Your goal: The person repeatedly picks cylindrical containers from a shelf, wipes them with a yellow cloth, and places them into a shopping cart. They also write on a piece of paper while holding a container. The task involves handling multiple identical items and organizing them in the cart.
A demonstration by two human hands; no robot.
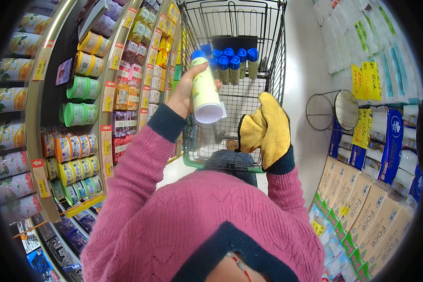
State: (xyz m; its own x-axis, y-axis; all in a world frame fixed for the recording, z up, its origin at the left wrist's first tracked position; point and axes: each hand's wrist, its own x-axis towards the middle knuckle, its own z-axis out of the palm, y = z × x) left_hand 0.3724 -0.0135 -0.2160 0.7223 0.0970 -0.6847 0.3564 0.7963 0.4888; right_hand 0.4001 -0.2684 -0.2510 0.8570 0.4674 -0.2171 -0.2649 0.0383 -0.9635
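My left hand [185,91] is wrapped round a pale green spray can [204,89] with a blue cap. The can is tilted, its cap pointing away and its whitish round base facing me. It is held over the left side of a wire shopping cart [230,96]. A fuzzy yellow mitt or cloth [273,127] with dark edging covers my right hand, whose fingers are hidden beneath it. That hand hovers over the cart's near right part. Farther in, several blue-capped cans [235,64] stand grouped in the cart.
Shelves on the left carry orange rolls [78,147], green rolls [82,113] and colourful packets [127,96]. Along the right side are tan tissue packs [362,202], white packages [362,37] and a round wire-framed piece [345,109] jutting into the aisle. Pale floor [301,70] runs beside the cart.
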